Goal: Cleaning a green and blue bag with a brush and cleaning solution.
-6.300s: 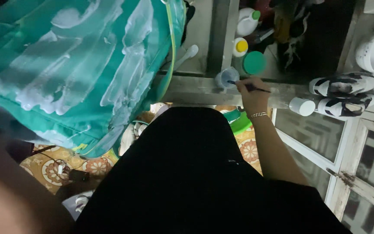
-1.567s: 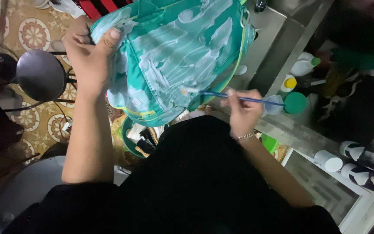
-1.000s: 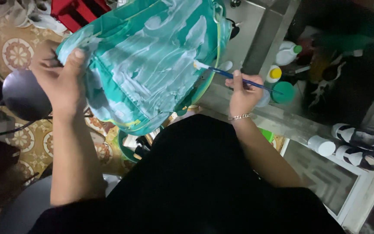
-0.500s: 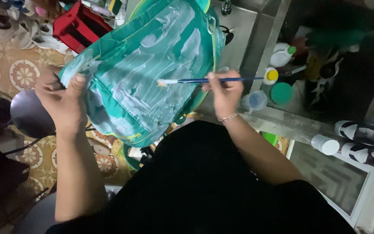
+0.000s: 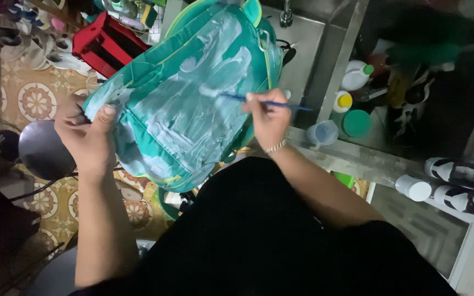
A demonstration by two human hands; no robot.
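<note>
A teal backpack streaked with pale paint is held up between the two hands, its front panel facing the camera and its top tilted away. The right hand is closed around a thin blue paintbrush, pinching it near the middle; the brush lies almost level, its tip touching the pale smear on the bag just left of the hand, its handle pointing out to the right. A bracelet sits on that wrist. The left hand grips the bag's left edge, thumb on the front and fingers curled behind, so the bag hangs between both hands above the person's black-clothed lap.

Just right of the right hand, a small clear cup stands on the metal desk, with a green lid and a yellow-capped jar beside it and a white bottle with a green cap farther back. Left of the left hand sits a dark round lamp head above a patterned tile floor. A red crate lies beyond the left hand, near the bag's upper left.
</note>
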